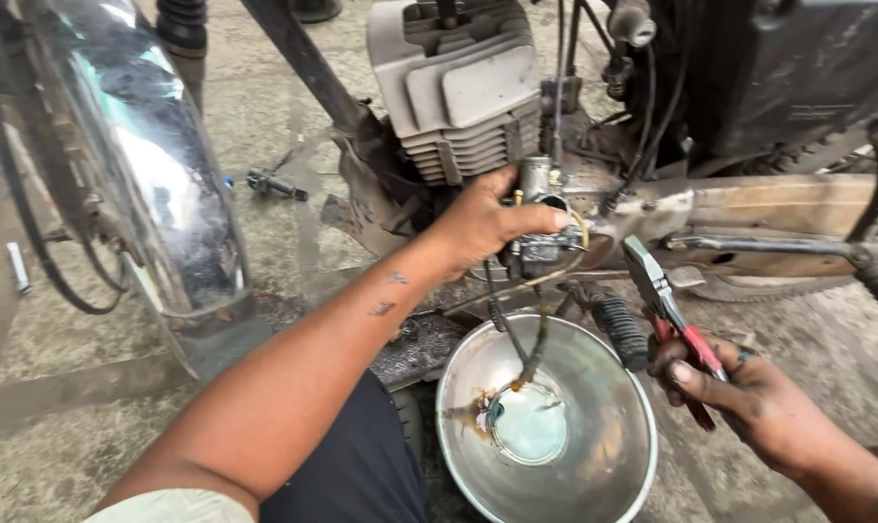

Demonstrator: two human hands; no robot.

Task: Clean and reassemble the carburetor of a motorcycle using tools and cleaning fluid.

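Metal carb: small grey carburetor [536,218] sits just behind the finned engine cylinder [463,107], at the middle of the bike, roughly upright so its long axis runs top to bottom.
Left hand: left hand [483,223] is wrapped around the carburetor from the engine side, thumb across its round mouth, fingers closed on the body. Easily the nearer hand, it's already on the thing.
Right hand: right hand [739,392] is lower and off to the right, well apart from the carb, closed on red-handled pliers [666,310].
Pliers direction: handles down in the fist, nose pointing up and left toward the carb, long axis on a diagonal. Jaws look shut or nearly, nothing between them as far as I can see.
Hoses: thin drain hose [534,353] hangs straight down from the carb's underside, tip over the bowl.
Bowl: shiny steel bowl [613,455] on the floor right below, small puddle of liquid with a brownish smear at the bottom.
Around it: footpeg with rubber grip [618,329] between bowl and pliers, chrome fender [158,165] on the left, concrete floor [81,329] with a few loose parts.
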